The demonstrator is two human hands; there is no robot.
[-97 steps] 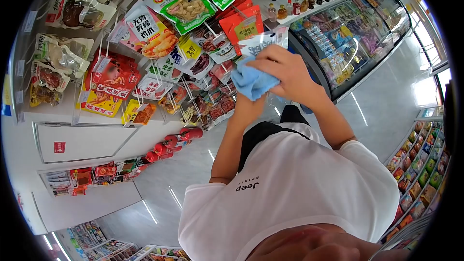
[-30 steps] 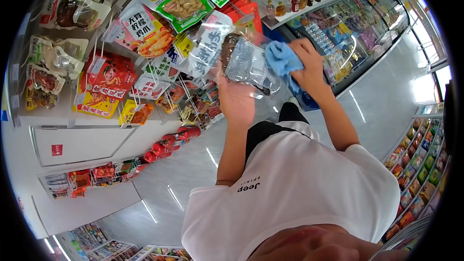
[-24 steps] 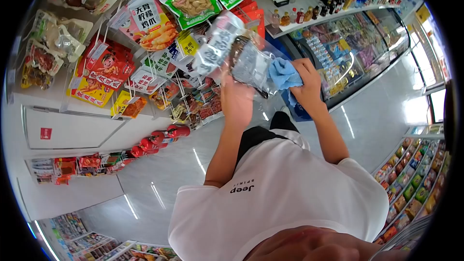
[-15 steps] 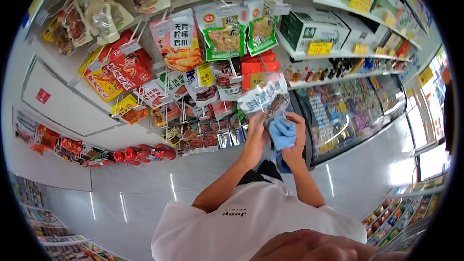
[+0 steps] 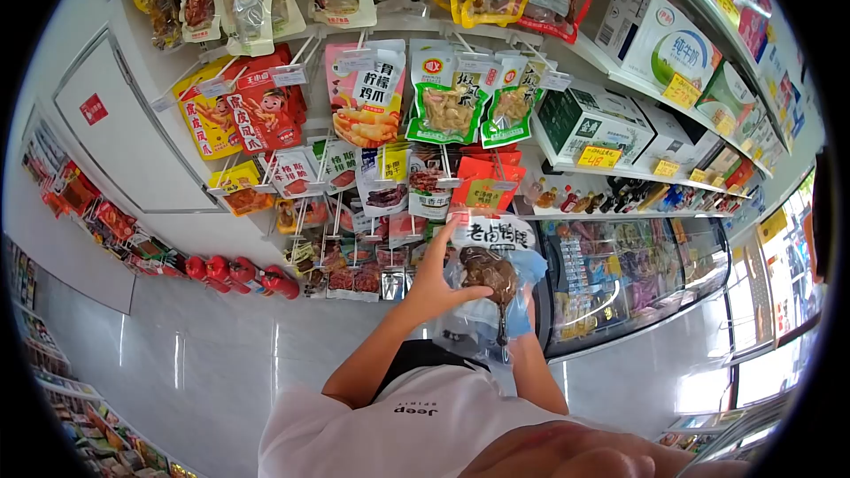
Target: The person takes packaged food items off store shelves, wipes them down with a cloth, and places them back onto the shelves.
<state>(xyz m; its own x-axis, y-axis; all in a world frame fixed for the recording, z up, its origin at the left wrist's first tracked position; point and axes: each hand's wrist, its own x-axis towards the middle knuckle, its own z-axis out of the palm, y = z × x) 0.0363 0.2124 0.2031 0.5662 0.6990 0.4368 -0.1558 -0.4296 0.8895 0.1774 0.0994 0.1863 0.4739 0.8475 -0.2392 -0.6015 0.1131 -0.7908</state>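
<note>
A clear vacuum-packed duck leg point(image 5: 490, 276) with a white printed top is held upright in front of my chest. My left hand point(image 5: 436, 283) grips the pack's left side, thumb across its front and fingers reaching up its edge. A blue cloth point(image 5: 531, 267) lies against the back and right side of the pack. Behind the pack and cloth is my right hand point(image 5: 524, 336), with only its wrist area showing; its fingers are hidden, and the cloth is bunched at it. Just beyond the pack hang red snack bags point(image 5: 482, 184) on hooks.
Hooks carry bagged snacks such as a pink bag point(image 5: 367, 97) and green-edged bags point(image 5: 447, 102). Milk cartons point(image 5: 677, 49) stand on the right shelves above a glass-topped freezer point(image 5: 620, 274). Fire extinguishers point(image 5: 239, 273) stand low at the left, near a white cabinet door point(image 5: 133, 133).
The pack has come lower and closer, now turned with its duck leg facing me. The blue cloth has gone from in front of the pack to behind it. My view has shifted slightly.
</note>
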